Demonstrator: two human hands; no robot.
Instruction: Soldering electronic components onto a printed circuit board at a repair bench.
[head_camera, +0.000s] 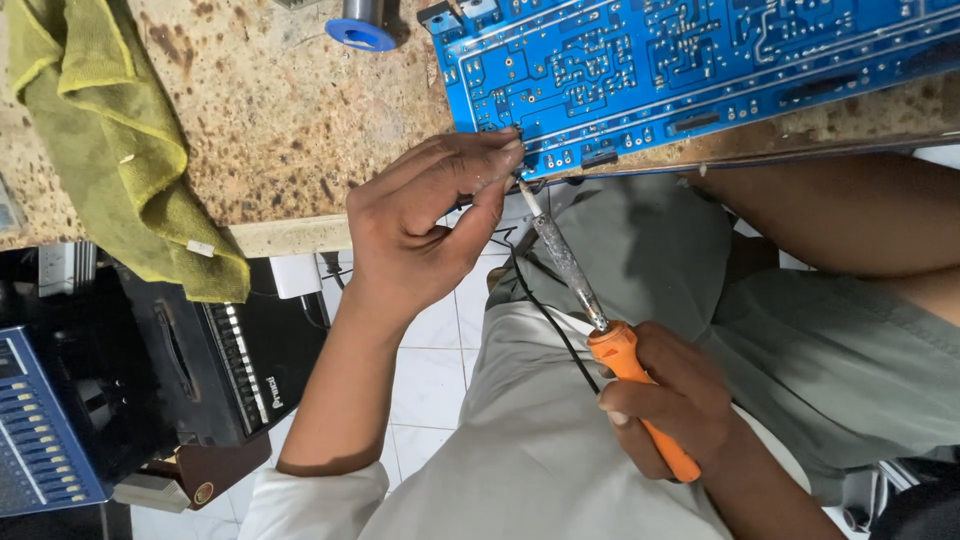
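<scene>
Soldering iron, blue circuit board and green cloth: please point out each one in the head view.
soldering iron (628, 367): head view, on the orange handle just above the right hand.
blue circuit board (640, 60): head view, on its printed face.
green cloth (120, 150): head view, on its folded middle.

Glossy blue circuit board, speckled stone counter, soft green cloth

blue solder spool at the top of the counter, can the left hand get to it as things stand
Probably yes. The left hand rests at the circuit board edge, and the bare counter between it and the solder spool looks unobstructed.
</scene>
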